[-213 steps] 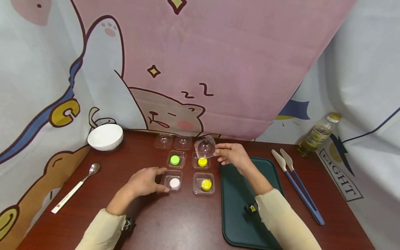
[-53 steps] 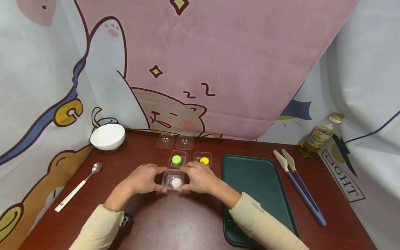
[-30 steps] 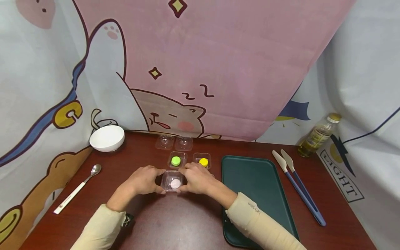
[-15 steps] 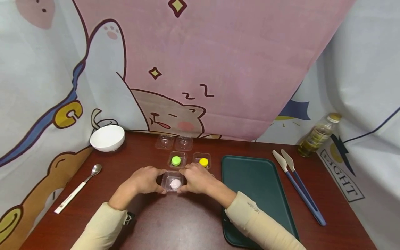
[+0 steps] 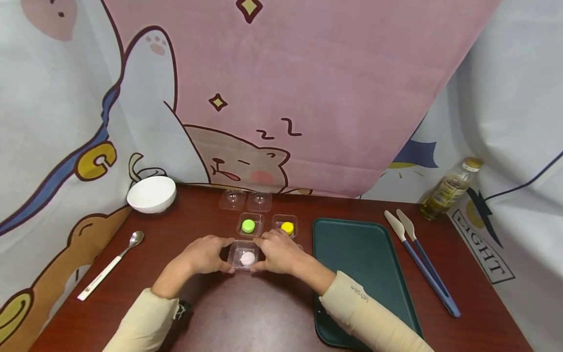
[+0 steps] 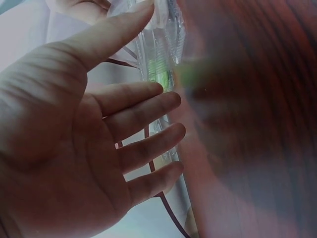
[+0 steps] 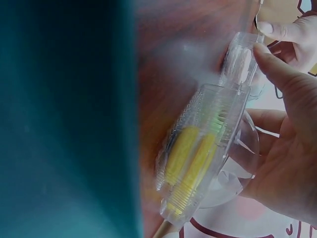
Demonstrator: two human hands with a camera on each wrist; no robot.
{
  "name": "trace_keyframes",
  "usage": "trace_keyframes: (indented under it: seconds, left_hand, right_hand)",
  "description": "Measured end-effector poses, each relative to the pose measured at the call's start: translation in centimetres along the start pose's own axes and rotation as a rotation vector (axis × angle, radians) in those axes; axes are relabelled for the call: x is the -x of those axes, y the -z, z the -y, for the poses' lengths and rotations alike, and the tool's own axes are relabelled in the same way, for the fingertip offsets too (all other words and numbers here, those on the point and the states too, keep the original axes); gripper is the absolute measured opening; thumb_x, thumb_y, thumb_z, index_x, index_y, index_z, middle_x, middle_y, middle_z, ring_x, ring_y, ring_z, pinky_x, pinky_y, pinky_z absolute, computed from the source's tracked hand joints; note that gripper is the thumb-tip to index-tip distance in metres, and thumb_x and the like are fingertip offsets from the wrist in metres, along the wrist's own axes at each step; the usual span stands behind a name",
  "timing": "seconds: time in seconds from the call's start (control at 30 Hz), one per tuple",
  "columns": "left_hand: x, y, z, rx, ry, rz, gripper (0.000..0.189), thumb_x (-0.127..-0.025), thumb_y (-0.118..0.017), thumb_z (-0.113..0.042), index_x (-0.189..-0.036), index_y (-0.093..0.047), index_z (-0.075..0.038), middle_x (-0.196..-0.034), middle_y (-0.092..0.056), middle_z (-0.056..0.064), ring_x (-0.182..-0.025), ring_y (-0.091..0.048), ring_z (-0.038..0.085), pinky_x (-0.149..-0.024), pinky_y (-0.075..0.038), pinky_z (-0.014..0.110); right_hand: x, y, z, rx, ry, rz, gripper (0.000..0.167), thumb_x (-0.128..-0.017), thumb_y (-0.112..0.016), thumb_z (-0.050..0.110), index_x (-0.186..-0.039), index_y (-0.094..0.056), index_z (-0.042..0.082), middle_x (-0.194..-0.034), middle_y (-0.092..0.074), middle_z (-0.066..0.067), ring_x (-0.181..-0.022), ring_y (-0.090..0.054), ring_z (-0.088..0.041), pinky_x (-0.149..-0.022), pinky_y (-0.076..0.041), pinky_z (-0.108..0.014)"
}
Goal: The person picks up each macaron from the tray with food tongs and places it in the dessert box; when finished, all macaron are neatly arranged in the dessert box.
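While both hands meet at the middle of the dark wooden table (image 5: 246,313), they frame a small clear plastic case (image 5: 244,254) with a pale pink round piece (image 5: 247,258) inside it. The left hand (image 5: 203,254) sits at the case's 9 o'clock side, thumb and fingertips against its edge; in the left wrist view the fingers (image 6: 143,119) lie nearly straight and spread, only the thumb tip touching clear plastic. The right hand (image 5: 278,252) lies at the 3 o'clock side, its thumb and a finger pinching the case's rim, and the right wrist view shows a clear domed lid (image 7: 237,163) cupped in its palm. At 12 o'clock from the held case sits a case with a green piece (image 5: 248,226), and beside it, toward 1 o'clock, one with a yellow piece (image 5: 287,228). Two empty clear domes (image 5: 245,200) lie farther out at 12 o'clock. A dark green tray (image 5: 365,274) lies at 3 o'clock, with blue-handled tongs (image 5: 422,261) and an oil bottle (image 5: 448,188) beyond it. A white bowl (image 5: 151,193) stands toward 10 o'clock, a spoon (image 5: 110,264) at 9 o'clock.
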State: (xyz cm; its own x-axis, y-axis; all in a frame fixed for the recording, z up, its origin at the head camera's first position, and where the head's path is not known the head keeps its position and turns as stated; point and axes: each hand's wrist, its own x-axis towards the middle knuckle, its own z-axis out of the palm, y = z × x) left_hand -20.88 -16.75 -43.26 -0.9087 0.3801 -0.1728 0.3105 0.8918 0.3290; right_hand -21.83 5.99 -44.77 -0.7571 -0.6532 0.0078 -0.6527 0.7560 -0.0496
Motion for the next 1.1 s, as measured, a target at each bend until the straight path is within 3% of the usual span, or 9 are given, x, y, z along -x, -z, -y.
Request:
trace_keyframes:
  seconds: [0.37,0.67,0.93,1.1]
  left_hand:
    - [-0.2,-0.2,0.2,0.025,-0.016,-0.015,0.084,-0.07,-0.092,-0.038,-0.139,-0.06,-0.004,-0.131,-0.07,0.012,-0.118,-0.065,0.032,-0.102,-0.052,0.051]
    - [0.0,-0.3,0.7,0.075,-0.064,-0.027,0.081,-0.075,-0.089,-0.036,-0.142,-0.057,-0.002,-0.137,-0.066,0.014,-0.126,-0.062,0.034,-0.106,-0.05,0.053]
    - [0.1,0.6,3.0,0.173,-0.068,-0.077,0.07,-0.092,-0.073,-0.04,-0.147,-0.051,-0.002,-0.143,-0.06,0.019,-0.135,-0.055,0.038,-0.109,-0.046,0.057]
    - [-1.0,0.8,4.6,0.205,0.005,-0.174,0.068,-0.097,-0.066,-0.04,-0.15,-0.046,-0.001,-0.143,-0.058,0.025,-0.135,-0.053,0.043,-0.109,-0.044,0.06]
  right_hand:
    - [0.2,0.1,-0.3,-0.002,-0.003,-0.002,0.076,-0.082,-0.076,0.061,-0.138,-0.063,0.011,-0.128,-0.069,-0.006,-0.119,-0.061,-0.024,-0.11,-0.046,-0.046]
    - [0.7,0.5,-1.2,-0.081,-0.007,-0.044,0.074,-0.083,-0.077,0.059,-0.139,-0.062,0.012,-0.127,-0.07,-0.005,-0.12,-0.062,-0.023,-0.109,-0.048,-0.044]
    - [1.7,1.1,-3.2,-0.228,-0.018,-0.174,0.064,-0.091,-0.071,0.053,-0.136,-0.065,0.008,-0.131,-0.07,-0.011,-0.125,-0.063,-0.03,-0.109,-0.047,-0.052]
    - [2.4,1.9,-5.2,-0.302,-0.103,-0.205,0.062,-0.094,-0.068,0.05,-0.139,-0.062,0.008,-0.136,-0.065,-0.013,-0.128,-0.06,-0.033,-0.109,-0.047,-0.054]
